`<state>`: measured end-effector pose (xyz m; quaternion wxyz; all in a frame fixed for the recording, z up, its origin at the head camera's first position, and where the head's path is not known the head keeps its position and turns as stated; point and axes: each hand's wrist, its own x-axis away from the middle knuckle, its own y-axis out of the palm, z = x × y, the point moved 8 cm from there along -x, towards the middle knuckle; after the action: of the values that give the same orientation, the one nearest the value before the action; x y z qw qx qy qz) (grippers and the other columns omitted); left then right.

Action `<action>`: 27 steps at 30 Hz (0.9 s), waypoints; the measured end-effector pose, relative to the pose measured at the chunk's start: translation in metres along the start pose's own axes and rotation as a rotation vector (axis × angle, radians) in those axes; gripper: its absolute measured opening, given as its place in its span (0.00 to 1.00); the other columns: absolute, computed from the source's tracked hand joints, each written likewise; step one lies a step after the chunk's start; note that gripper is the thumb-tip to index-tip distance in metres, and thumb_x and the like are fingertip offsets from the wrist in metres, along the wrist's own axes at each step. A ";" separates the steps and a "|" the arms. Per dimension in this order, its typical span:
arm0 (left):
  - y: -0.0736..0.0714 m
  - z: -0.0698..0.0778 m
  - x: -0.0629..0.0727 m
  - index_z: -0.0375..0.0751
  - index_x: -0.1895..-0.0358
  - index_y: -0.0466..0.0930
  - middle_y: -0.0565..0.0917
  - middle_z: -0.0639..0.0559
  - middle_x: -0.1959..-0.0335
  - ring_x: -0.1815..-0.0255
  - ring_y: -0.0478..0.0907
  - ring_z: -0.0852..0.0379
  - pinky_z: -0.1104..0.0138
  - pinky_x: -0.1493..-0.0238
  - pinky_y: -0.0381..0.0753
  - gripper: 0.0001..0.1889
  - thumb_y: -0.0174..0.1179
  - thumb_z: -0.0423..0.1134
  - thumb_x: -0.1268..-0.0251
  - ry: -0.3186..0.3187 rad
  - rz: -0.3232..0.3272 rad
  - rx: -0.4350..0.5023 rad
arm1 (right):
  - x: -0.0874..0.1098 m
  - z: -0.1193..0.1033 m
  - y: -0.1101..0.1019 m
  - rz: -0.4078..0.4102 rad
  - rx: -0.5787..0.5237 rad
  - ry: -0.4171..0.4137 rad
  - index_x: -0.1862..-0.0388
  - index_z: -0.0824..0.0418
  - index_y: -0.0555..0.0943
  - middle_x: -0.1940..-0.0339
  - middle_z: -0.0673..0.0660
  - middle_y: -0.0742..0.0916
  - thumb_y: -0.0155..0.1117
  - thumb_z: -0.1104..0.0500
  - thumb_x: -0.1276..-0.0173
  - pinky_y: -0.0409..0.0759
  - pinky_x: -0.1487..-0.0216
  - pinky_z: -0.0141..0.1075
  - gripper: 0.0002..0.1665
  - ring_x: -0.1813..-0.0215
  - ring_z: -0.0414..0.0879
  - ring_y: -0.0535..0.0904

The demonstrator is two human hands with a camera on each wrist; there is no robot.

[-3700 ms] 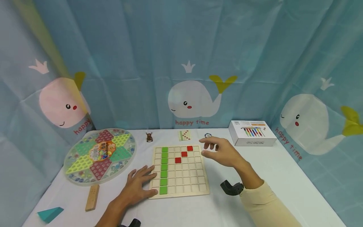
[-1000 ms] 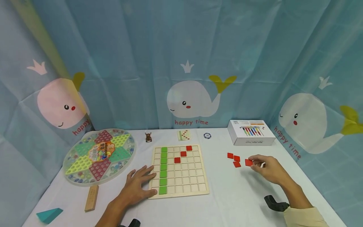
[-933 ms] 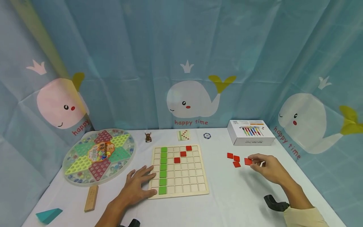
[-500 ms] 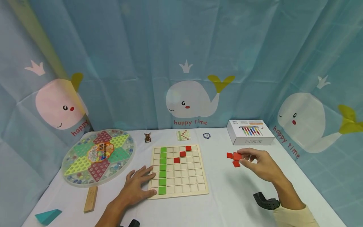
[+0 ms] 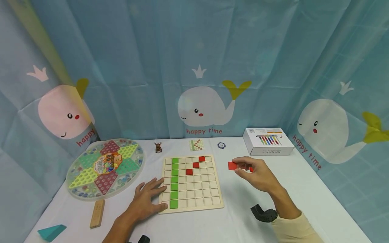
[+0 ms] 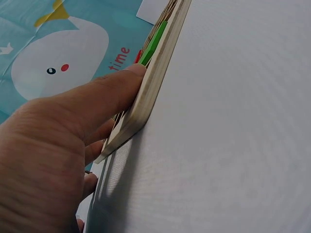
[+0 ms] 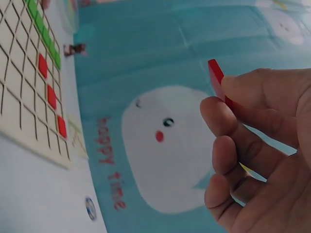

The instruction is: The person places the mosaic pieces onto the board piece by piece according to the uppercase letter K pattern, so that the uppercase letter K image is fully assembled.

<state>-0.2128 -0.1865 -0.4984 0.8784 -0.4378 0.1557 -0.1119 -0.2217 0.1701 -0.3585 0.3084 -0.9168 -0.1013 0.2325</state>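
Observation:
A wooden grid board (image 5: 199, 194) lies on the white table, with a column of green square tiles (image 5: 174, 179) near its left side and a diagonal of three red tiles (image 5: 196, 165) in its upper part. My left hand (image 5: 146, 199) rests on the board's left edge, fingers spread and thumb near the lower corner. To the right of the board, my right hand (image 5: 255, 172) pinches a red square tile (image 5: 232, 165) between thumb and fingers, raised over the table. In the right wrist view that red tile (image 7: 216, 80) shows edge-on. Loose red tiles are mostly hidden behind the right hand.
A round Chinese checkers board (image 5: 133, 179) lies at the left, with a wooden block (image 5: 97, 214) and a teal wedge (image 5: 52, 232) nearer. Along the back stand a small brown figurine (image 5: 158, 147), a pattern card (image 5: 196, 145), a round chip (image 5: 221, 145) and a white box (image 5: 267, 143).
My right hand has picked up a red tile at the right and carried it leftward past the loose tiles toward the board. The left hand has stayed on the board's edge.

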 end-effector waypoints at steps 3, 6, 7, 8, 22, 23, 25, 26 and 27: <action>-0.001 0.000 0.000 0.44 0.43 0.82 0.69 0.53 0.31 0.28 0.56 0.44 0.41 0.34 0.41 0.35 0.71 0.59 0.55 0.007 0.007 0.000 | -0.007 -0.006 0.012 -0.006 -0.023 -0.034 0.51 0.61 0.84 0.62 0.47 0.83 0.70 0.64 0.38 0.77 0.62 0.41 0.16 0.61 0.45 0.76; -0.001 0.001 0.000 0.44 0.43 0.82 0.69 0.53 0.31 0.28 0.56 0.44 0.41 0.34 0.41 0.35 0.71 0.59 0.56 0.010 0.013 -0.002 | -0.014 -0.009 0.027 -0.010 -0.050 -0.047 0.51 0.61 0.84 0.63 0.46 0.83 0.69 0.65 0.38 0.77 0.61 0.43 0.15 0.60 0.45 0.76; -0.002 0.002 0.001 0.44 0.43 0.82 0.70 0.52 0.32 0.28 0.57 0.43 0.41 0.35 0.41 0.35 0.71 0.59 0.56 0.015 0.018 -0.001 | -0.017 -0.009 0.033 -0.013 -0.063 -0.049 0.51 0.62 0.84 0.63 0.46 0.83 0.69 0.65 0.38 0.76 0.61 0.44 0.15 0.61 0.45 0.76; -0.002 0.002 0.001 0.43 0.43 0.82 0.70 0.52 0.32 0.28 0.57 0.43 0.41 0.35 0.41 0.35 0.71 0.59 0.56 0.020 0.023 0.002 | -0.019 -0.009 0.039 -0.017 -0.072 -0.046 0.50 0.62 0.84 0.64 0.46 0.83 0.69 0.64 0.37 0.76 0.60 0.43 0.15 0.61 0.45 0.76; -0.001 0.004 -0.001 0.43 0.44 0.82 0.71 0.52 0.33 0.29 0.58 0.42 0.40 0.36 0.43 0.35 0.70 0.60 0.55 0.040 0.029 0.002 | -0.042 0.001 0.113 -0.118 -0.153 -0.040 0.51 0.62 0.84 0.66 0.47 0.84 0.66 0.64 0.36 0.76 0.64 0.37 0.14 0.63 0.43 0.77; -0.001 0.004 0.000 0.43 0.44 0.82 0.71 0.52 0.33 0.29 0.58 0.42 0.40 0.36 0.43 0.35 0.71 0.60 0.55 0.039 0.029 0.002 | -0.043 0.001 0.118 -0.126 -0.159 -0.034 0.51 0.62 0.84 0.66 0.47 0.84 0.66 0.65 0.36 0.76 0.64 0.36 0.14 0.63 0.43 0.77; -0.002 0.003 0.000 0.43 0.44 0.82 0.71 0.52 0.33 0.29 0.59 0.42 0.40 0.36 0.43 0.35 0.71 0.59 0.56 0.037 0.033 0.000 | -0.046 0.003 0.127 -0.142 -0.154 -0.019 0.52 0.62 0.84 0.66 0.46 0.83 0.66 0.65 0.36 0.76 0.65 0.35 0.13 0.63 0.43 0.77; -0.001 0.003 0.000 0.43 0.44 0.82 0.71 0.52 0.33 0.29 0.58 0.42 0.40 0.36 0.43 0.35 0.71 0.59 0.56 0.034 0.032 0.001 | -0.047 0.004 0.132 -0.149 -0.149 -0.018 0.53 0.62 0.84 0.66 0.46 0.83 0.66 0.65 0.36 0.76 0.65 0.35 0.13 0.64 0.42 0.76; -0.002 0.003 0.000 0.43 0.44 0.82 0.71 0.52 0.33 0.29 0.58 0.43 0.40 0.36 0.43 0.35 0.71 0.59 0.56 0.033 0.033 0.002 | -0.049 0.004 0.137 -0.159 -0.144 -0.012 0.53 0.62 0.84 0.67 0.46 0.83 0.66 0.65 0.36 0.76 0.65 0.35 0.12 0.64 0.42 0.76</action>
<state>-0.2118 -0.1849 -0.4951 0.8779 -0.4322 0.1774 -0.1048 -0.2604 0.0481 -0.4280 0.2584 -0.9243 -0.1919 0.2051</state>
